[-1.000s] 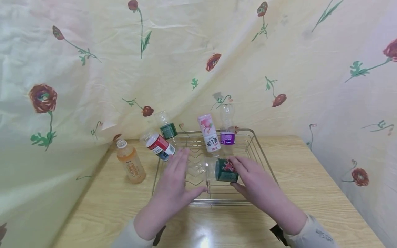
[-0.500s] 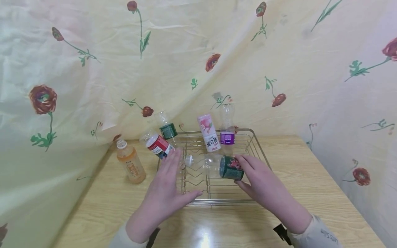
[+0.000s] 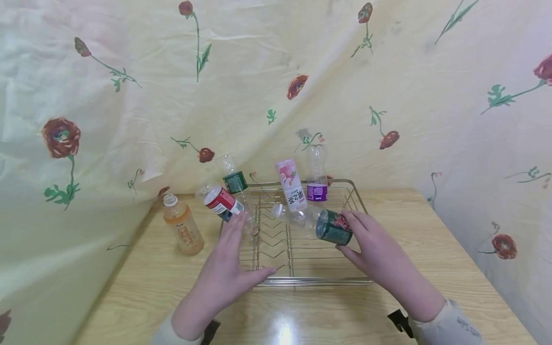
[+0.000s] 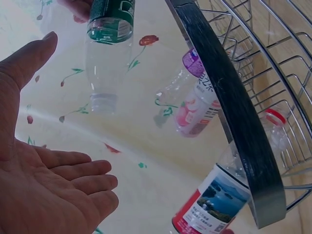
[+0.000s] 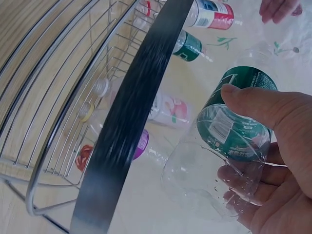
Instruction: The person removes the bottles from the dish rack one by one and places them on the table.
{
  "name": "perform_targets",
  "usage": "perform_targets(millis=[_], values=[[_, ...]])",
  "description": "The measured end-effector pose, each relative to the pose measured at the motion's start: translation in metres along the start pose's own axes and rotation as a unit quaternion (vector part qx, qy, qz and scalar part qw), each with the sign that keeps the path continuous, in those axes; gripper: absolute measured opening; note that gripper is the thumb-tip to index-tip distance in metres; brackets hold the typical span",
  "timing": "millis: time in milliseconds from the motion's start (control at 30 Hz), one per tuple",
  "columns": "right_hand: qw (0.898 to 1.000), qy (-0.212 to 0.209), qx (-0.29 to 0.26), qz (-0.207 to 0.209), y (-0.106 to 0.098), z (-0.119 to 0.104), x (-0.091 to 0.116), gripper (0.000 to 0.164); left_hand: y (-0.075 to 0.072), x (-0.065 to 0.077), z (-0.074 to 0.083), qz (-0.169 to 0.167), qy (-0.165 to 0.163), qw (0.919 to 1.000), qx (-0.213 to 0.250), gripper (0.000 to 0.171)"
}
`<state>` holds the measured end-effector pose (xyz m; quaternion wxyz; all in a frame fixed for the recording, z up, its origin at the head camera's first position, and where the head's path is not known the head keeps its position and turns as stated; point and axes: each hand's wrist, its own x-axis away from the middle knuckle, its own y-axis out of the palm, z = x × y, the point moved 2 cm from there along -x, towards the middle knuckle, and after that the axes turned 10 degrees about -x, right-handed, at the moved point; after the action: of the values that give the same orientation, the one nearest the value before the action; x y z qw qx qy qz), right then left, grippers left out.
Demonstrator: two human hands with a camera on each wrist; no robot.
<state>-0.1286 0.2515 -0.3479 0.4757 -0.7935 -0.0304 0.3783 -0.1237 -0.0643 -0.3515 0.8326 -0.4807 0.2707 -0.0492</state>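
In the head view my right hand (image 3: 377, 249) grips a clear plastic bottle with a dark green label (image 3: 334, 227) near its base. The bottle is tilted over the wire rack (image 3: 319, 280), its white cap towards the left. Close up in the right wrist view, the thumb and fingers wrap around that bottle (image 5: 219, 146). My left hand (image 3: 222, 273) is at the rack's left side with straight fingers and thumb spread. No object touches its palm in the left wrist view. A red-and-white label bottle (image 3: 224, 203) leans close beyond its fingertips.
Along the rack's back stand a pink peach-drink bottle (image 3: 291, 184), a purple-label bottle (image 3: 316, 191) and another green-label bottle (image 3: 235, 182). An orange drink bottle (image 3: 183, 225) stands on the wooden table (image 3: 142, 292), left of the rack. A floral cloth (image 3: 241, 96) hangs behind.
My right hand has moved right and slightly back with the green-label bottle, which now tilts with its cap end further back. My left hand has shifted left and a little nearer.
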Motion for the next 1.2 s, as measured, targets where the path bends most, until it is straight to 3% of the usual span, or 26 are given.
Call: perform_targets(millis=[400,1000,1200], values=[[0.999,0.02,-0.015,0.025,-0.008,0.007,0.007,0.081,0.004,0.006,-0.014,-0.041,-0.067,0.9956,0.051,0.124],[0.998,0.037,-0.022,0.046,-0.017,0.019,0.013,0.087,0.012,0.015,-0.038,-0.059,-0.099,0.9916,0.058,0.126],[0.998,0.029,-0.019,0.055,-0.019,0.022,0.014,0.087,0.014,0.019,-0.044,-0.068,-0.123,0.9882,0.06,0.131]])
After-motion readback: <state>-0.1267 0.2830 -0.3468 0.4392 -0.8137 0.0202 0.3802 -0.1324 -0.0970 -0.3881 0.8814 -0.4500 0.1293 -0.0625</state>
